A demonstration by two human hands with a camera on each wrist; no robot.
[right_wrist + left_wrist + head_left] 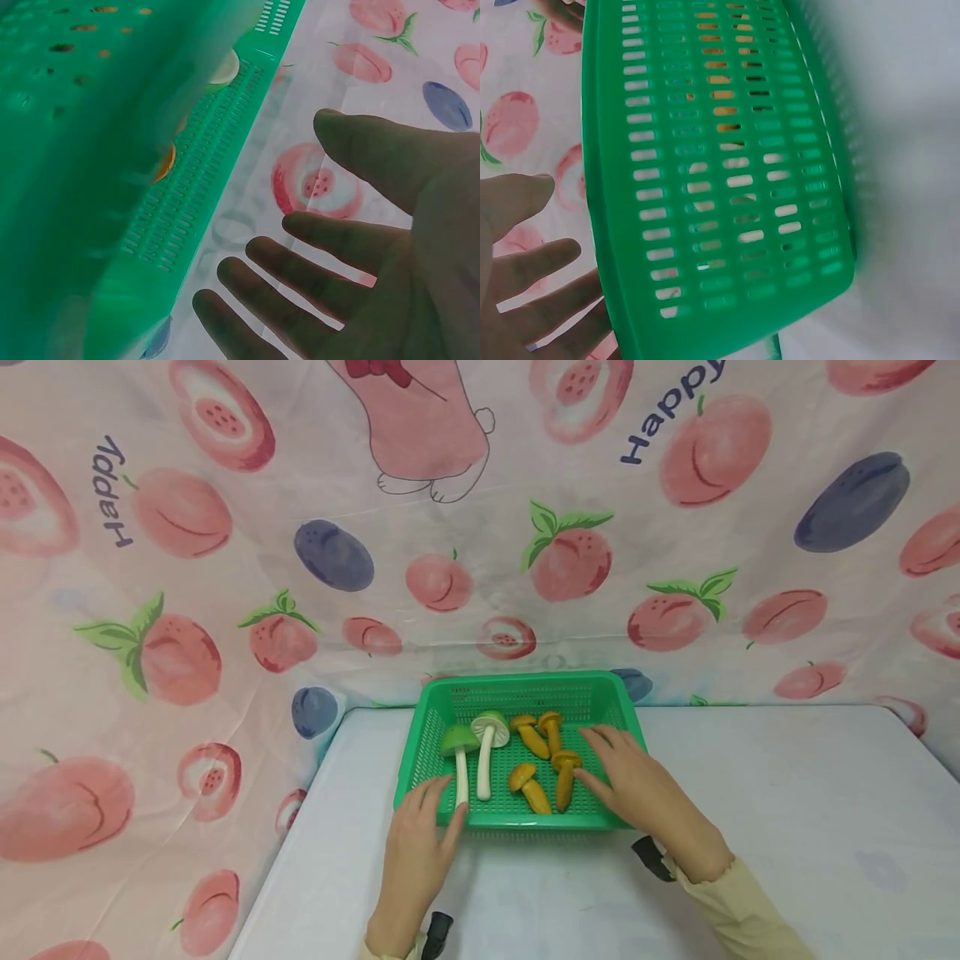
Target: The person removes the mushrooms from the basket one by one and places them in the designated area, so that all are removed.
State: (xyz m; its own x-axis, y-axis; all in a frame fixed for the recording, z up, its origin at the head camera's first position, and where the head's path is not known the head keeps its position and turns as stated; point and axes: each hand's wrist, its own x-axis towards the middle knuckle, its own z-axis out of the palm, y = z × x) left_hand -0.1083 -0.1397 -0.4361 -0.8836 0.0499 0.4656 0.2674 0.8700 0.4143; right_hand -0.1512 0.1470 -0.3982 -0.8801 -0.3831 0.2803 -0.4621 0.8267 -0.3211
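A green plastic basket with slotted sides stands on the table, holding toy mushrooms. On its left side lie two white-stemmed ones, a green-capped mushroom and a paler green-capped mushroom. Several yellow-brown mushrooms lie towards the right. My left hand is at the front left corner, fingers spread and nothing in its grasp; the fingertips reach over the rim near a white stem. Over the right side hovers my right hand, its fingers extended and apart. Whether either hand touches the basket, I cannot tell.
A white-covered table extends on both sides of the basket. Close behind it hangs a pink cloth printed with peaches, which also runs along the left side. Dark straps sit at the wrists beside light sleeves.
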